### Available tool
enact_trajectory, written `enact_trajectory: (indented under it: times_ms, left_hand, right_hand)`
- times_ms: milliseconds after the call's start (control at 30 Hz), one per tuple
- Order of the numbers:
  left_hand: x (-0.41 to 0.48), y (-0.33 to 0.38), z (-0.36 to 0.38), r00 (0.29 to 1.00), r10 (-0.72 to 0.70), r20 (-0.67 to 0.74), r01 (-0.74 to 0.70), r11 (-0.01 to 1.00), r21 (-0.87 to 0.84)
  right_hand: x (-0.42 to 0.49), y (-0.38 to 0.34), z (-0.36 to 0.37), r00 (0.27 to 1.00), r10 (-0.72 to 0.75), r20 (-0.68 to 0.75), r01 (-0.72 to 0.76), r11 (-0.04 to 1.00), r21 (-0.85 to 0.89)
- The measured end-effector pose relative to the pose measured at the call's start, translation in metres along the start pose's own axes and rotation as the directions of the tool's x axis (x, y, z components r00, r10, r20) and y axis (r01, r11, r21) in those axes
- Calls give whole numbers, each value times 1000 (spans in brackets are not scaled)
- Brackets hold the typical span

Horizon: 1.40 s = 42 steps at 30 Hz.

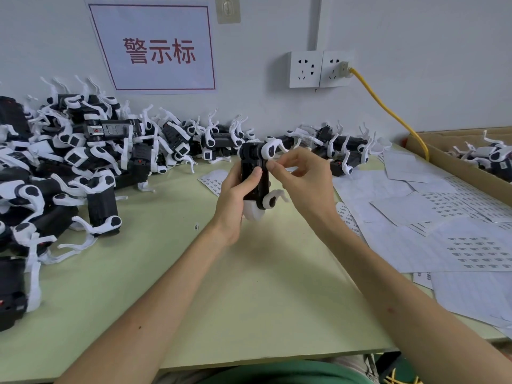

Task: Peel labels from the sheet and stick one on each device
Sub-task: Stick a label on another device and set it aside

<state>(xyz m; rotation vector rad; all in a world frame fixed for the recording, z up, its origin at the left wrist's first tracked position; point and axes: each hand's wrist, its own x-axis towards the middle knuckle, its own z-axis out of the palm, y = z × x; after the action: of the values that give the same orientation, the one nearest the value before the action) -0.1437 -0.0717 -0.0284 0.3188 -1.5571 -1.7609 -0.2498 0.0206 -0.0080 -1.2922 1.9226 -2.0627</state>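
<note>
Currently at centre of frame: device (253, 173), upright, gripped round its body by left hand (235, 200). Right hand (302, 181), thumb and forefinger pinched at device's upper edge, presumably on label, too small to confirm. Advisable: steady device, lay label square, press flat. Sheets (471, 245), right of frame.

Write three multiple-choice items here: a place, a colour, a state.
1. Where on the pale green table is the big heap of black-and-white plastic devices? A right edge B left side C near edge
2. What colour is the cable plugged into the white wall socket? A yellow B red C black
3. What is the left hand doing? A resting flat B pinching a sheet C holding one black-and-white device upright
Key: B, heap fills the left; A, cable is plainly yellow; C, it wraps the device's body.
</note>
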Motion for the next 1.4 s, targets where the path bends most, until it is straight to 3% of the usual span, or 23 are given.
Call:
enact_trajectory:
  times_ms: [233, 633, 900, 1400]
  left_hand:
    - [1, 2, -3, 996, -85, 31, 88, 991, -102]
    - [2, -2, 0, 998, 4, -68, -2, 1000, 21]
    - [1, -6, 1, 994, 101, -50, -96, 991, 94]
    - [0, -8, 0, 992, 128, -10, -126, 982, 140]
  right_hand:
    - [-1, -3, 3, 999, -33, -42, 35, 998, 42]
    - [-1, -2, 3, 995, -101, -4, 101, 995, -9]
    - [0, 0, 2, 996, -89, -29, 88, 996, -8]
    - [2, 1, 0, 997, -76, -27, 75, 997, -17]
